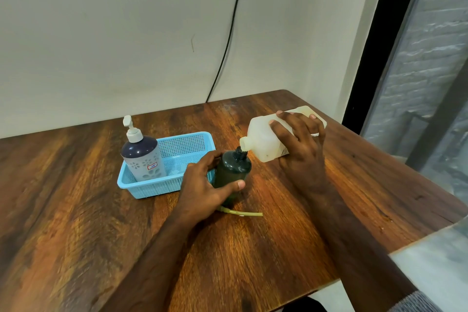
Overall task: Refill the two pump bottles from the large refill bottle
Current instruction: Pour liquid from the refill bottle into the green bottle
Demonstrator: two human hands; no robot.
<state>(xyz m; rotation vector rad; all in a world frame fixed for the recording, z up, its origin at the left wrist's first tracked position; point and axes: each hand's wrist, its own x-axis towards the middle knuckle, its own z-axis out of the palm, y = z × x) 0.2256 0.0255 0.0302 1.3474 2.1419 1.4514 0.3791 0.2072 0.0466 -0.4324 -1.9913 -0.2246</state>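
A dark green pump bottle (231, 172) stands upright on the wooden table (88, 197) with its top off, and my left hand (202, 185) grips its body. My right hand (301, 147) holds the large white refill bottle (260, 142), tilted with its open mouth touching the green bottle's neck. Its pump's yellowish dip tube (243, 213) lies on the table just in front; the pump head is hidden behind my left hand. The second pump bottle (143, 157), grey-white with a dark shoulder and a white pump, stands in the blue basket (149, 187).
The blue basket sits left of the green bottle, touching my left hand. A black cable (228, 40) runs down the wall behind the table. The table's right edge lies beside a window, and its front edge is near me.
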